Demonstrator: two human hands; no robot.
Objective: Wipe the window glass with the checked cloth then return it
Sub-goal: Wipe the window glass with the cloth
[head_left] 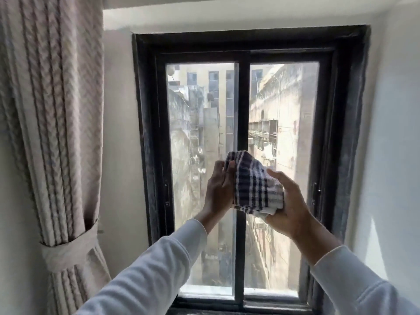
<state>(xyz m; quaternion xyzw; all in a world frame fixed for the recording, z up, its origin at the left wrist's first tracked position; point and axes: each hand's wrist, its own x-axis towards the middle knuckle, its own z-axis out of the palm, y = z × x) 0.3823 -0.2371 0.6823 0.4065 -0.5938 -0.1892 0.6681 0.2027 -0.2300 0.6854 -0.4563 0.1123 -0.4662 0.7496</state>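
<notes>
A bunched checked cloth (255, 183), dark blue and white, is held up in front of the window's middle bar. My left hand (219, 189) presses flat against its left side. My right hand (291, 205) cups it from below and from the right. The window has a black frame (147, 133) and two glass panes (195, 133). Both panes look dusty and streaked. Whether the cloth touches the glass I cannot tell.
A beige curtain (50, 110) hangs at the left, tied back with a band (68, 246). White walls flank the window on both sides. The black sill (227, 311) runs along the bottom. Buildings show outside through the glass.
</notes>
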